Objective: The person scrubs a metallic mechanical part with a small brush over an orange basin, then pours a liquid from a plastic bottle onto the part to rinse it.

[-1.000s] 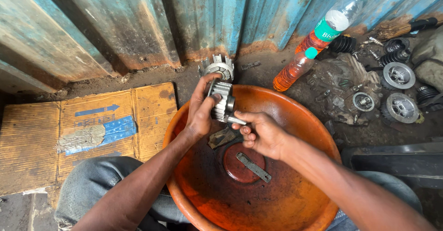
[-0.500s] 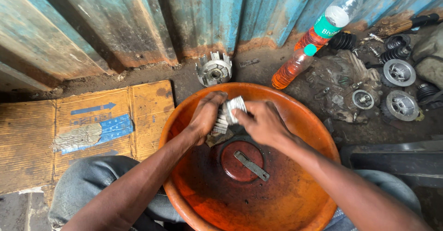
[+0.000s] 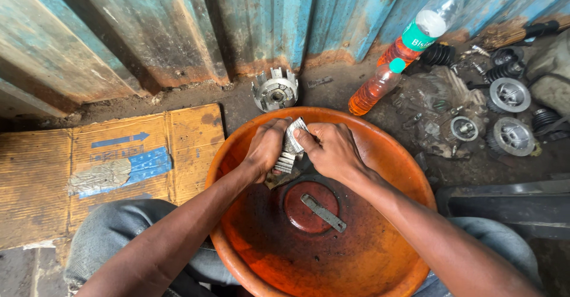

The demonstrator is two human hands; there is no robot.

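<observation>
- Head view: looking straight down into an orange basin (image 3: pixel 380 154) with a film of dark oily liquid at the bottom.
- Left hand (image 3: pixel 267 148) closed around a ribbed metal part (image 3: pixel 290 148); fingers curled tight over its left side, thumb pressed on top.
- Right hand (image 3: pixel 332 151) closed on the same part from the other side; fingers wrapped over it, knuckles turned up, no gap visible between fingers and metal.
- Metal part held between both palms, above the far half of the basin, not touching the bottom; lower end sticking out just under the left fingers.
- Below the fingers, on the raised middle of the basin: a flat metal strip (image 3: pixel 323 212) lying loose, apart from both hands.
- Beyond the fingertips, outside the rim: a round toothed metal hub (image 3: pixel 275 91) on the ground by the metal wall.
- To the right of the right hand, well apart: two plastic bottles (image 3: pixel 377 88) with orange liquid, and more round engine parts (image 3: pixel 509 137).
- Step in hand, as judged: rubbing or washing the part over the basin, both hands working against each other.
- Next move probably calling for a firm grip, since oily metal slips easily, and for turning the part to reach the hidden side.
</observation>
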